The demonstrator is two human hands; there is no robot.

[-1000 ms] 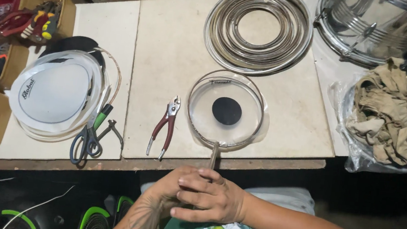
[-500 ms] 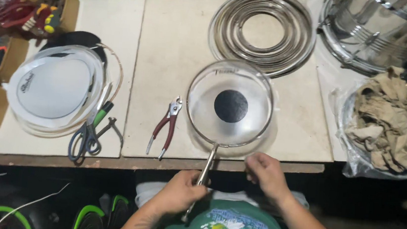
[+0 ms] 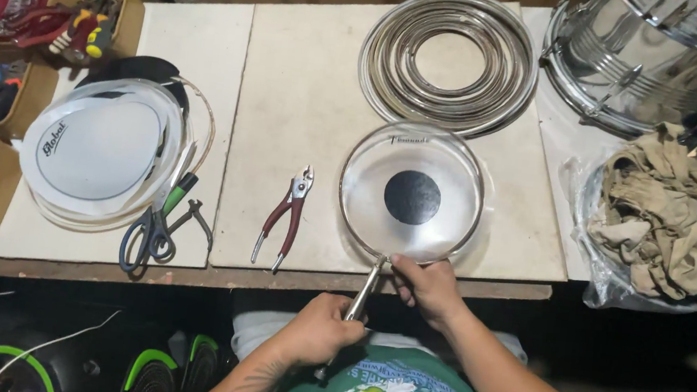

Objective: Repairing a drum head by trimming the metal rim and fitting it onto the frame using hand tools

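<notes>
At the workbench's near edge, the left hand (image 3: 320, 330) grips a metal rod-like tool (image 3: 363, 293) whose tip meets the rim of a clear drumhead with a black dot (image 3: 411, 192), where the right hand (image 3: 427, 287) pinches. Work on the rim looks under way, not finished; red-handled pliers (image 3: 285, 215) lie unused beside it.

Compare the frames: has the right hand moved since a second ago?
Yes. The right hand left the left hand, moving up-right to the clear drumhead's near rim beside the table edge.
</notes>
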